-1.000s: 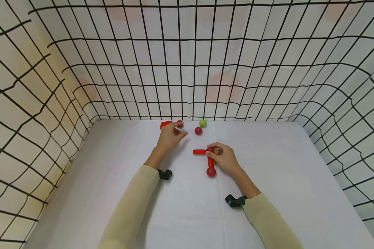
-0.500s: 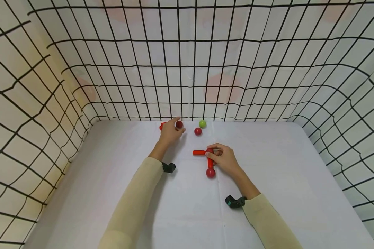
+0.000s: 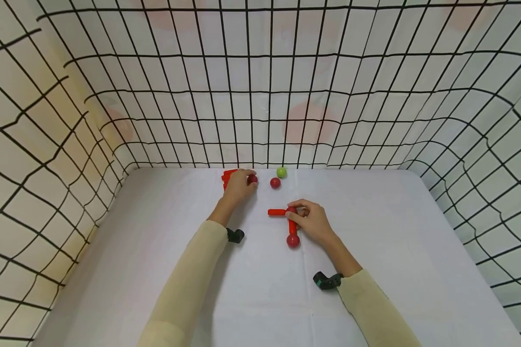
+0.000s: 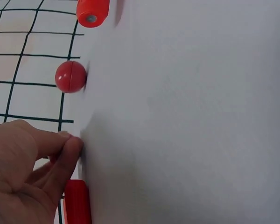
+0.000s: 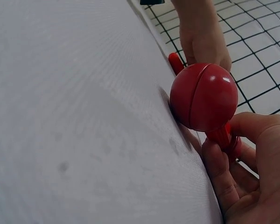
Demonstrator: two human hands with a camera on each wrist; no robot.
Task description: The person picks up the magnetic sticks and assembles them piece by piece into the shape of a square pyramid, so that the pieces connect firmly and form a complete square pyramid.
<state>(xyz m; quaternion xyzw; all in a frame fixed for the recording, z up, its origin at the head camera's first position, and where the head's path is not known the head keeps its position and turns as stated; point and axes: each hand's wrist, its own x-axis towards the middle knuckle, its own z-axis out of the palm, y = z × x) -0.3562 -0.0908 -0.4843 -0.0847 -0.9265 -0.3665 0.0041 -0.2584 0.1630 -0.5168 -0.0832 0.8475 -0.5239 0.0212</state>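
Note:
My left hand [image 3: 239, 187] pinches a red ball [image 3: 253, 179] near the back edge; in the left wrist view the fingers hide nearly all of it. Several red rods [image 3: 228, 176] lie just left of that hand. My right hand [image 3: 314, 221] grips a red ball-and-rod piece at its corner ball [image 3: 291, 211], which the fingers partly cover. From this corner one red rod [image 3: 276, 212] points left and another [image 3: 292, 227] runs toward me, ending in a second red ball [image 5: 204, 97]. A seam circles that ball in the right wrist view.
A loose red ball [image 3: 275, 183] and a green ball [image 3: 281, 172] lie between the hands, near the back. A black wire grid [image 3: 260, 91] walls the white table [image 3: 395, 231] at the back and both sides.
My left hand has closed its fingers on a red ball and drawn it slightly toward me, exposing more of the red rods. The right hand stays in place with the ball-and-rod piece.

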